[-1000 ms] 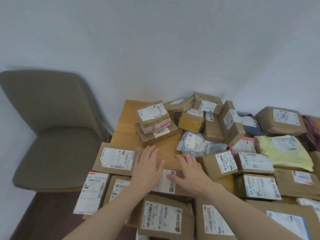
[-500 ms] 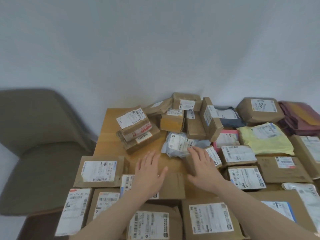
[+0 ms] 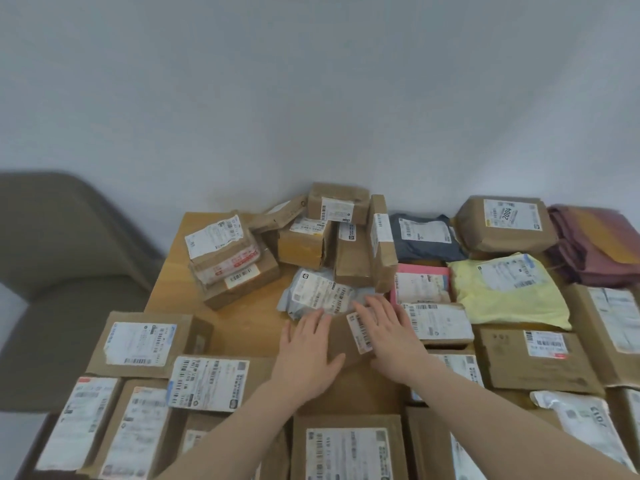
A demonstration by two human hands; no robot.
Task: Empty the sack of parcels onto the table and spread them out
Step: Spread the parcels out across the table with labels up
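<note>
Your left hand (image 3: 306, 355) and right hand (image 3: 388, 336) lie flat, fingers straight, gripping nothing, both pressing 1 brown parcel (image 3: 346, 336) mid-table (image 3: 249, 323), grey bag (image 3: 318, 294) just beyond.

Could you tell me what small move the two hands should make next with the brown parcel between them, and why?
Probably slide the brown parcel left onto the bare wood: the left hand and right hand flank it, and it crowds the grey bag.

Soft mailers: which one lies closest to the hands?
The grey-white mailer, just beyond the right hand fingertips. The pink, yellow and dark-blue ones lie farther off.
</note>
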